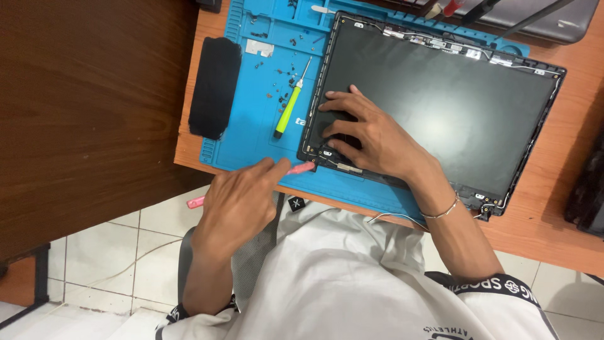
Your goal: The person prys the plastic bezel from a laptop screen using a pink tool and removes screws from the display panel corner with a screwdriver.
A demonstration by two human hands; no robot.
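Left hand (236, 204) gripping pink tool (301, 168), tip toward screen corner (313, 151)

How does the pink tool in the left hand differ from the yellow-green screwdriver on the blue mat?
The pink tool is held by the left hand, its tip at the laptop screen corner; the yellow-green screwdriver lies free on the blue mat. The pink tool lies nearly crosswise; the screwdriver points away. Both are slim hand tools.

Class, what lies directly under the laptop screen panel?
The laptop screen panel rests on a blue work mat, itself on a wooden table. Whatever else lies beneath the panel is hidden.
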